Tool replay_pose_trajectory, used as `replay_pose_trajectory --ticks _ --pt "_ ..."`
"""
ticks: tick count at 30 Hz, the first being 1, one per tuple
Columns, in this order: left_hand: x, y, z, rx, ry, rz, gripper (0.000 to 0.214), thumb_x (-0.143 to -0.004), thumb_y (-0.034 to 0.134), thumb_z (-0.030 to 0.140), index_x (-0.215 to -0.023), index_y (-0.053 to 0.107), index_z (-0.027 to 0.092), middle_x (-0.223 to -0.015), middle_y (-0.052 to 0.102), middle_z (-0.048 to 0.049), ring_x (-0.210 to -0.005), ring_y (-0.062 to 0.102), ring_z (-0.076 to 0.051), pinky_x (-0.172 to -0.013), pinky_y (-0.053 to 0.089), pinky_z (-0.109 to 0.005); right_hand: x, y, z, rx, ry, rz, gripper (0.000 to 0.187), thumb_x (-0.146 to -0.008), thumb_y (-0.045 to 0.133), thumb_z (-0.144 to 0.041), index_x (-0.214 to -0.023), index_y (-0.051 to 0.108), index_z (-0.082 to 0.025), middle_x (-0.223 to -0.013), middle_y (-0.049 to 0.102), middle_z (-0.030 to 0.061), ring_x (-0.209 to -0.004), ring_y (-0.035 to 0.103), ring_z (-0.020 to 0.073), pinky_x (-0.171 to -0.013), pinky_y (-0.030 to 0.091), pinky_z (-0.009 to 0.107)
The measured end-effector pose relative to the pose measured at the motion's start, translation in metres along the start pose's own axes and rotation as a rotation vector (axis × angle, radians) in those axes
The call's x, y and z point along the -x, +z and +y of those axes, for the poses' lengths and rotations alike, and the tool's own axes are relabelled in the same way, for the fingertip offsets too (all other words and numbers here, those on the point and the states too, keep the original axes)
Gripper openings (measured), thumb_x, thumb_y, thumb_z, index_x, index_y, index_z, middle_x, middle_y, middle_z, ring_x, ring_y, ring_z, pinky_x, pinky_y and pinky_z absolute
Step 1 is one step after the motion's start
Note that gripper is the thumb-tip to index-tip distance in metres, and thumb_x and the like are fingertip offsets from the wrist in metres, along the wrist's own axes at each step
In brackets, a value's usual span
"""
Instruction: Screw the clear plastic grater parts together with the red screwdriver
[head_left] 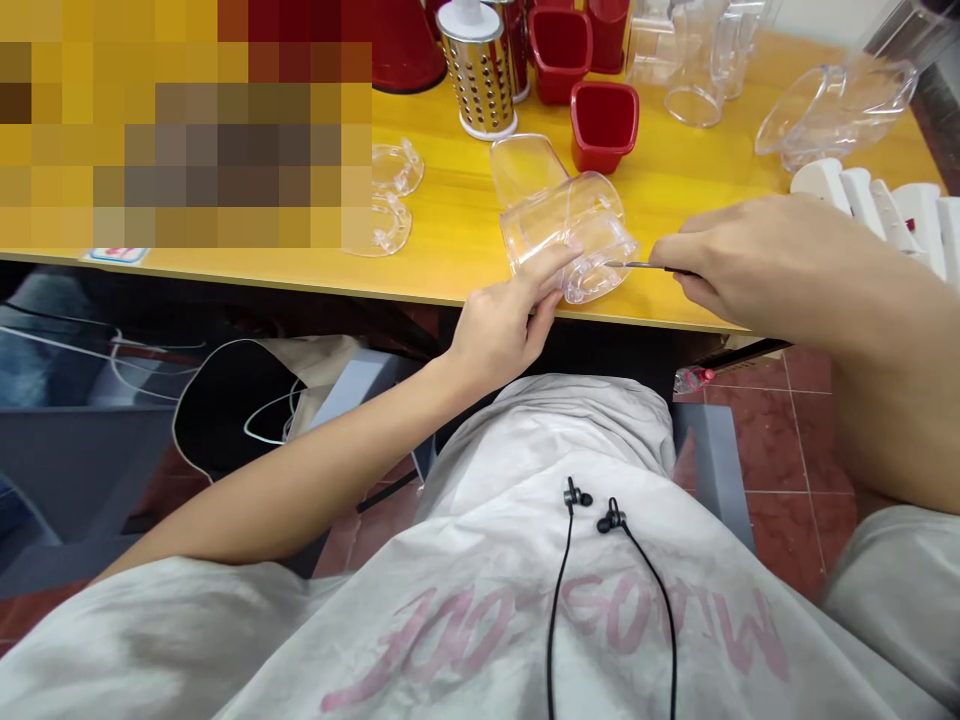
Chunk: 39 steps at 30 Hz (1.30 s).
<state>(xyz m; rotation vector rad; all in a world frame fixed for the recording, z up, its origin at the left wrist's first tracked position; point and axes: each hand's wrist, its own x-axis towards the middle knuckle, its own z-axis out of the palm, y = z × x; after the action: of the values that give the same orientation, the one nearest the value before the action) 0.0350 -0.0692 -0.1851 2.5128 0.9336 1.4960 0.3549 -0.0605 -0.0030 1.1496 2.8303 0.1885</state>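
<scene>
My left hand (506, 335) grips a clear plastic housing (566, 235), which lies on its side just above the table's near edge. My right hand (750, 265) pinches a thin metal pick (637, 265), and its tip reaches the housing's rim. A second clear plastic piece (529, 170) stands just behind the housing, seemingly touching it. Both hands are over the yellow wooden table (450, 220).
Red square cups (604, 125) and a perforated steel grater drum (478, 80) stand behind the hands. Clear plastic parts (836, 110) and white ribbed pieces (870, 205) lie to the right. Clear rings (394, 170) lie left, beside a pixelated patch. A bag (232, 410) sits below.
</scene>
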Motion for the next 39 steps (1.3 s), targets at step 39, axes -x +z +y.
replay_pose_trajectory --ticks 39 --pt "-0.009 -0.006 0.003 0.045 -0.096 0.044 0.047 -0.137 0.048 0.056 -0.176 0.062 0.035 -0.113 0.087 -0.0041 -0.081 0.083 -0.018 -0.073 0.065 -0.029 0.05 0.052 -0.049 -1.044 0.478 0.249 0.026 -0.122 0.072 -0.048 -0.14 0.08 -0.031 -0.08 0.073 -0.0039 -0.047 0.056 0.0167 -0.051 0.044 0.034"
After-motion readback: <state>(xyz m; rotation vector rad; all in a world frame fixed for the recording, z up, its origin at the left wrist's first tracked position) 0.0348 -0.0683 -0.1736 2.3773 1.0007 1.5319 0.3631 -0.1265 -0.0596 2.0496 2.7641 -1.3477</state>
